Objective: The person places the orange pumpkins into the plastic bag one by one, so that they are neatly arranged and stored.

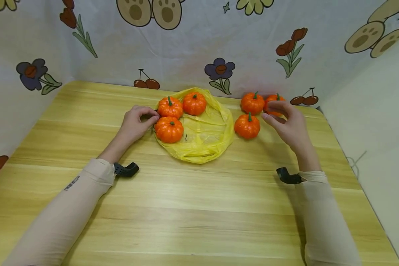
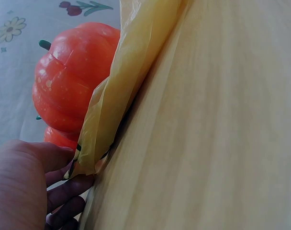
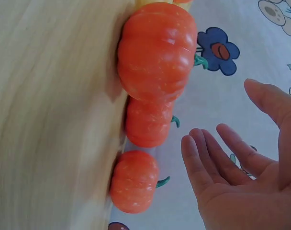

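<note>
A yellow plastic bag (image 1: 207, 129) lies spread in a round on the table, with three small orange pumpkins on it, one of them the front-left pumpkin (image 1: 169, 130). My left hand (image 1: 136, 122) is at the bag's left edge. In the left wrist view its thumb and fingers pinch the bag's rim (image 2: 95, 139) beside a pumpkin (image 2: 73, 76). To the right of the bag stand three more pumpkins with green stems, the nearest pumpkin (image 1: 247, 126) close to the rim. Over the rear right pumpkin (image 1: 270, 99) hovers my right hand (image 1: 289, 123), fingers spread and holding nothing.
The wooden table (image 1: 173, 214) reaches back to a patterned cloth (image 1: 183, 55) hanging behind it. A pale wall (image 1: 379, 111) borders the right side. Each wrist carries a black camera mount, such as the left mount (image 1: 127, 170).
</note>
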The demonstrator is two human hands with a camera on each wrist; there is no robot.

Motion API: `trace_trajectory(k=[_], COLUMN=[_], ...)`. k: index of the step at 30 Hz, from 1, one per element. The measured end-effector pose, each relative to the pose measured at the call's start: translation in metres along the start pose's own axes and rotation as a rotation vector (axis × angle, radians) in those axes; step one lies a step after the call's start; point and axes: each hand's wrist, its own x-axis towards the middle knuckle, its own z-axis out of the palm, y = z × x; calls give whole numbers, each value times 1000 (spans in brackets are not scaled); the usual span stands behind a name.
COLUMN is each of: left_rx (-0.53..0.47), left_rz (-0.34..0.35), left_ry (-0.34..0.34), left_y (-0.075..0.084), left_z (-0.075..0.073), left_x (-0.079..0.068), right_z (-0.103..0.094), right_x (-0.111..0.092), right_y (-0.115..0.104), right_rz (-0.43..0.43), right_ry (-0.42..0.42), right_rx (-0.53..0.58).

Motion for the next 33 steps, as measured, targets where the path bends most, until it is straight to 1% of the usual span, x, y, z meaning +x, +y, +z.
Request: trace_trajectory(k=[3,7,9,13,18,26,33], left_rx=[6,3,0,6,6,2,1], left_rz=[7,12,12,22,13,6,9], left_ry=[2,1,1,4,4,-2,2], left_y=[0,-3,-4,-3,-2,0,-1], left_z=[-1,-1,0,0,-1,-1,-1], left_x=[-1,-2,-1,-1,0,2,1], right_z=[5,12,15,18,22,24,26], right_x=[0,-1,-1,0,1,2,1], right_y=[1,3,5,8,12,15,14], right_rz=[11,37,51,58,47,55,46], right_ry=[-49,-148,-183,-225,-279,-331,-313], right_rx=[-8,-23,-28,-16,-46,-73,-95])
